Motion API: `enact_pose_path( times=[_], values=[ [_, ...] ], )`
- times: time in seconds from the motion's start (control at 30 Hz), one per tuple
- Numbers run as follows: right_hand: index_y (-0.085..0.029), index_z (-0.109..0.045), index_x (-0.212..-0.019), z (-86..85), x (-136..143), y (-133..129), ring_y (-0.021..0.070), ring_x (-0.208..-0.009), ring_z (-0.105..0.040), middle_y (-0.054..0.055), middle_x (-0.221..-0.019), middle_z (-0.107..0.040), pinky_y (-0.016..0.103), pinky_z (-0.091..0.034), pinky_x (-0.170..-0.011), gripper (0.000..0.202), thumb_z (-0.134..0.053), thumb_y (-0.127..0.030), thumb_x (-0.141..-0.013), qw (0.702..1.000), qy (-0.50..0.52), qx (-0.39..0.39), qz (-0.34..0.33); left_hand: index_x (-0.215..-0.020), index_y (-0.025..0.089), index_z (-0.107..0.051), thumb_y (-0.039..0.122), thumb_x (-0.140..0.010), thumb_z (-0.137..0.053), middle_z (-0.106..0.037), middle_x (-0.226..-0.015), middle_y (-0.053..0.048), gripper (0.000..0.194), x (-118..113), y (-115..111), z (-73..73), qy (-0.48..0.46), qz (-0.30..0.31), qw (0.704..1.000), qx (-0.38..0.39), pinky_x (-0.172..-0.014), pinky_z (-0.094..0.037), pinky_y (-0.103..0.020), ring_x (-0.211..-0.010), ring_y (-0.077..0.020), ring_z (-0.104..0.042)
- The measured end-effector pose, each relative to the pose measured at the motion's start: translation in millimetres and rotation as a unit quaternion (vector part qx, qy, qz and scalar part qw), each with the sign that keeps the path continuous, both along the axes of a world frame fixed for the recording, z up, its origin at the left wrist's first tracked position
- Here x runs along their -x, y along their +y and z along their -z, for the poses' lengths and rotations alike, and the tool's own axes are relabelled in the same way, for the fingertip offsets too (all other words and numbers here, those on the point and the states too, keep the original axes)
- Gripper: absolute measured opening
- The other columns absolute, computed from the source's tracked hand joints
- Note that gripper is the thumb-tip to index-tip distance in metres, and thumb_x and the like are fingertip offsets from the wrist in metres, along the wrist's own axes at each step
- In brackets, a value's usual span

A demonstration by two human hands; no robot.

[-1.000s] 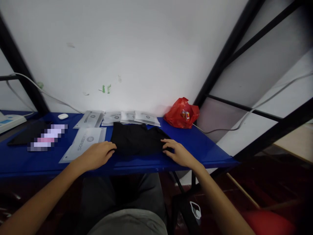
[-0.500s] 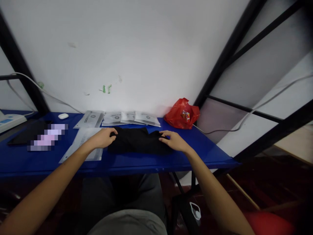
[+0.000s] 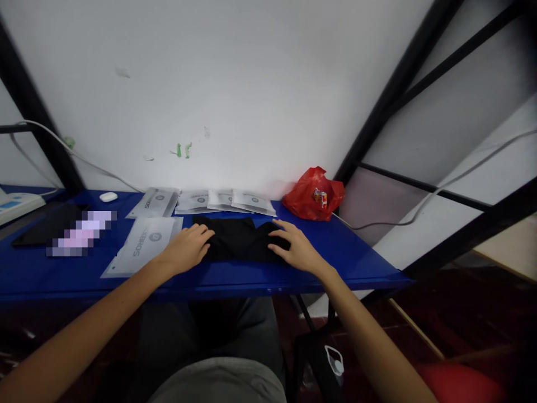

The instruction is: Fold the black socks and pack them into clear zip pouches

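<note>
A bare left hand [image 3: 188,247] and right hand [image 3: 300,247] rest at either end of a soft, rumpled piece of black cloth [image 3: 239,238] lying near the front edge of a glossy blue tabletop [image 3: 352,260]. From where I stand, the right hand is spread, its thumb well apart from the fingers on the fabric; whether the left pinches the cloth or merely presses it, I cannot tell. Just left of the cloth lies a flat, frosted plastic pouch [image 3: 140,243] with grey lettering, partly behind the left forearm. The fabric looks slippery and limp: uneven pressure could bunch its middle or skew its edges, and a leftward sweep might nudge the pouch. A crumpled red plastic bag [image 3: 312,196] sits well apart from the right hand.
</note>
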State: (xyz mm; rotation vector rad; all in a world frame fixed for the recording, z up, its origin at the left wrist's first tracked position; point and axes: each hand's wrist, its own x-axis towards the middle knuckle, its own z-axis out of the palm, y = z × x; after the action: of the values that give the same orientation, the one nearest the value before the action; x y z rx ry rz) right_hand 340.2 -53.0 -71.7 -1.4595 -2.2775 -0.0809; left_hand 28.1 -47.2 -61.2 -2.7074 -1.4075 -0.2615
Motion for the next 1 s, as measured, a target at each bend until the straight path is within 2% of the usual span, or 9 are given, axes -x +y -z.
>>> enact_pose_path(
  times=[0.07, 0.13, 0.2, 0.3, 0.4, 0.5, 0.67, 0.83, 1.0],
  values=[
    [-0.022, -0.064, -0.108, -1.4, -6.0, -8.7, 0.0298, -0.133, -0.035, 0.011, -0.141, -0.043, 0.051, -0.027, -0.108, 0.039, -0.065, -0.044, -0.075, 0.998, -0.019, 0.05, -0.018, -0.126, 0.017, -0.049, 0.032, -0.089, -0.042, -0.055, -0.122, -0.011, 0.04, 6.2, -6.9, 2.2, 0.001, 0.023, 0.998, 0.052, -0.09, -0.041, -0.037, -0.109, -0.0249, -0.051],
    [-0.022, -0.065, -0.109, 1.7, -11.9, -13.2, 0.0323, -0.133, -0.034, 0.012, -0.14, -0.044, 0.054, -0.025, -0.108, 0.042, -0.068, -0.041, -0.072, 0.995, -0.037, 0.09, -0.007, -0.127, 0.017, -0.049, 0.034, -0.089, -0.043, -0.053, -0.127, -0.011, 0.042, 11.1, -10.2, 6.7, 0.016, 0.02, 0.996, 0.08, -0.091, -0.041, -0.037, -0.113, -0.026, -0.05],
    [-0.022, -0.066, -0.107, 6.8, -16.4, -14.2, 0.0313, -0.132, -0.037, 0.012, -0.138, -0.047, 0.054, -0.027, -0.107, 0.032, -0.063, -0.03, -0.076, 0.995, -0.042, 0.095, 0.005, -0.122, 0.015, -0.052, 0.024, -0.089, -0.038, -0.054, -0.125, -0.012, 0.037, 13.7, -10.6, 10.6, 0.037, 0.014, 0.996, 0.077, -0.09, -0.041, -0.036, -0.112, -0.0254, -0.052],
    [-0.021, -0.069, -0.095, 10.3, -20.3, -13.9, 0.0286, -0.129, -0.041, 0.011, -0.133, -0.052, 0.051, -0.032, -0.106, 0.022, -0.054, -0.017, -0.079, 0.997, -0.03, 0.074, -0.001, -0.108, 0.014, -0.059, 0.012, -0.087, -0.032, -0.061, -0.11, -0.011, 0.034, 15.8, -8.9, 10.4, 0.051, 0.007, 0.997, 0.06, -0.084, -0.043, -0.035, -0.1, -0.0235, -0.058],
    [-0.021, -0.069, -0.088, 3.3, -21.8, -17.0, 0.027, -0.125, -0.046, 0.01, -0.131, -0.054, 0.048, -0.036, -0.104, 0.017, -0.054, -0.019, -0.08, 0.996, 0.001, 0.087, -0.017, -0.099, 0.016, -0.061, 0.019, -0.088, -0.033, -0.064, -0.098, -0.009, 0.03, 21.1, -8.4, 2.9, 0.01, 0.005, 0.997, 0.075, -0.078, -0.044, -0.034, -0.091, -0.0226, -0.06],
    [-0.021, -0.068, -0.084, -10.9, -22.1, -22.5, 0.0251, -0.122, -0.049, 0.008, -0.131, -0.055, 0.044, -0.037, -0.104, 0.014, -0.055, -0.025, -0.081, 0.992, 0.044, 0.117, -0.027, -0.095, 0.02, -0.061, 0.027, -0.087, -0.037, -0.065, -0.097, -0.006, 0.027, 30.1, -9.1, -8.0, -0.045, 0.011, 0.992, 0.118, -0.074, -0.043, -0.031, -0.089, -0.0214, -0.06],
    [-0.023, -0.068, -0.081, -33.7, -19.9, -24.6, 0.024, -0.118, -0.053, 0.004, -0.127, -0.058, 0.043, -0.039, -0.103, 0.018, -0.053, -0.033, -0.082, 0.984, 0.102, 0.14, -0.043, -0.09, 0.022, -0.061, 0.034, -0.087, -0.037, -0.065, -0.079, -0.001, 0.026, 41.3, -6.9, -26.6, -0.1, 0.028, 0.978, 0.18, -0.065, -0.041, -0.028, -0.069, -0.0164, -0.058],
    [-0.022, -0.07, -0.08, -41.2, -17.2, -4.6, 0.025, -0.112, -0.057, 0.004, -0.12, -0.063, 0.042, -0.043, -0.099, 0.022, -0.053, -0.037, -0.081, 0.981, 0.134, 0.139, -0.016, -0.082, 0.019, -0.059, 0.035, -0.084, -0.041, -0.064, -0.079, -0.001, 0.024, 41.1, 11.8, -35.8, -0.151, 0.007, 0.974, 0.171, -0.067, -0.042, -0.027, -0.071, -0.0165, -0.058],
    [-0.022, -0.071, -0.089, -30.7, -16.1, 33.6, 0.025, -0.105, -0.061, 0.005, -0.108, -0.069, 0.043, -0.045, -0.096, 0.023, -0.054, -0.035, -0.081, 0.985, 0.132, 0.103, 0.033, -0.086, 0.018, -0.061, 0.033, -0.082, -0.044, -0.067, -0.092, -0.006, 0.024, 34.0, 44.9, -25.6, -0.168, -0.043, 0.976, 0.135, -0.077, -0.044, -0.03, -0.087, -0.0204, -0.06]
  ],
)
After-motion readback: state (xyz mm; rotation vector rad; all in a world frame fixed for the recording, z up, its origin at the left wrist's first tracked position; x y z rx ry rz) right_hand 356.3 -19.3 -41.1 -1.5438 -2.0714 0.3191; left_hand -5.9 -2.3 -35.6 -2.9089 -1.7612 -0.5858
